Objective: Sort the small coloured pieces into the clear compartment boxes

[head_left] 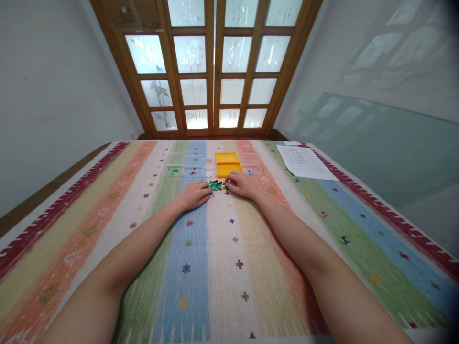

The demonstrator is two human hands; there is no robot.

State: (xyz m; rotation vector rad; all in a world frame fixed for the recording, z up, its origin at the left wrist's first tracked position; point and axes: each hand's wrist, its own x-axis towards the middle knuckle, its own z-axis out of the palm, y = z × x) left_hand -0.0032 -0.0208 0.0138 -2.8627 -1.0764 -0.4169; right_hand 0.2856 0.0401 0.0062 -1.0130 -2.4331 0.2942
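Note:
A small pile of green, blue, yellow and red pieces [217, 186] lies on the striped cloth between my hands. My left hand [195, 194] rests at the pile's left edge, fingers together and touching the pieces; whether it holds one is hidden. On the right side, my right hand [240, 184] has its fingers bent in a pinch over the pile, and what they hold is too small to make out. Just behind stands a yellow two-part box [227, 163]. Clear boxes flank it, one with green pieces [175, 170], one with a few dark red pieces [192, 172], another with blue pieces [250, 172].
White paper sheets [305, 161] lie on the table's far right. The striped tablecloth [186, 296] covers the table. Beyond the far edge are wooden doors with glass panes [215, 79], and a glass sheet leans against the right wall.

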